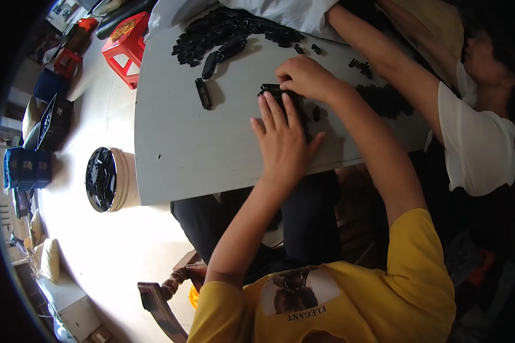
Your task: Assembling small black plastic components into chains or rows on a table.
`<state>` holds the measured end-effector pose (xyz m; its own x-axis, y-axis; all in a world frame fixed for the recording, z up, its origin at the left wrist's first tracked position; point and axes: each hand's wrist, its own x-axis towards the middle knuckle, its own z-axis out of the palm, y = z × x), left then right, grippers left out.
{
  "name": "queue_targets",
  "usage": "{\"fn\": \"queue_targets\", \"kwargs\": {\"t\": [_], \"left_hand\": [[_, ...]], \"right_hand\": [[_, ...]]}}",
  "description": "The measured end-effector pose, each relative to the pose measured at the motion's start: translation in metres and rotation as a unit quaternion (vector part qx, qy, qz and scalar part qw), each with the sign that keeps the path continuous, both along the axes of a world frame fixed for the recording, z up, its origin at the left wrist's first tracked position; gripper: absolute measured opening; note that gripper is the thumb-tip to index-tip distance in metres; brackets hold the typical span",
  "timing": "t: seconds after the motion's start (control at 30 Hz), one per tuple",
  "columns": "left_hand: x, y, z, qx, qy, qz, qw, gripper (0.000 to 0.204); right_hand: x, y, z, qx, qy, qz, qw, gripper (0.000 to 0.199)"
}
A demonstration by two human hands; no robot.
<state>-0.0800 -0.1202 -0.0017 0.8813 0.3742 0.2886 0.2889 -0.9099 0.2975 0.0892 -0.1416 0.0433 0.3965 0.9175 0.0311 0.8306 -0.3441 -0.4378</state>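
A short black plastic piece (pixel 273 88) lies on the grey-white table between my hands. My left hand (pixel 281 137) is palm down, its fingers stretched out and spread, with the fingertips pressing on the near side of that piece. At the piece's right end my right hand (pixel 309 77) is closed, fingers curled and thumb tucked in. What its fingertips pinch, if anything, is too small to make out. More dark parts show partly under and beside my left hand. Left of the hands, a separate long black piece (pixel 203 94) rests on the table.
A heap of black parts (pixel 212 34) covers the table's far side. More black parts (pixel 386 100) lie to the right, near another person's arm (pixel 383 54). On the floor stand a bucket of black pieces (pixel 101 177), a red stool (pixel 126 48) and blue crates (pixel 27 167).
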Motion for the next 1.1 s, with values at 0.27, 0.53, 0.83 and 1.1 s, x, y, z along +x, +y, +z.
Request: {"fn": "queue_targets", "kwargs": {"t": [0.27, 0.53, 0.83, 1.1], "left_hand": [[-0.058, 0.096, 0.010, -0.039, 0.040, -0.297, 0.953, 0.072], [-0.066, 0.099, 0.024, 0.047, 0.076, -0.271, 0.958, 0.072], [-0.044, 0.084, 0.018, 0.119, 0.087, -0.285, 0.947, 0.064], [-0.034, 0.104, 0.015, 0.132, 0.037, -0.384, 0.913, 0.060]], "right_hand": [[-0.073, -0.014, -0.001, -0.040, -0.076, -0.063, 0.994, 0.008], [-0.068, -0.070, -0.001, 0.193, -0.041, -0.192, 0.961, 0.014], [-0.065, -0.071, -0.043, 0.168, -0.057, -0.191, 0.965, 0.026], [-0.023, -0.047, -0.023, 0.045, -0.148, -0.245, 0.957, 0.022]]}}
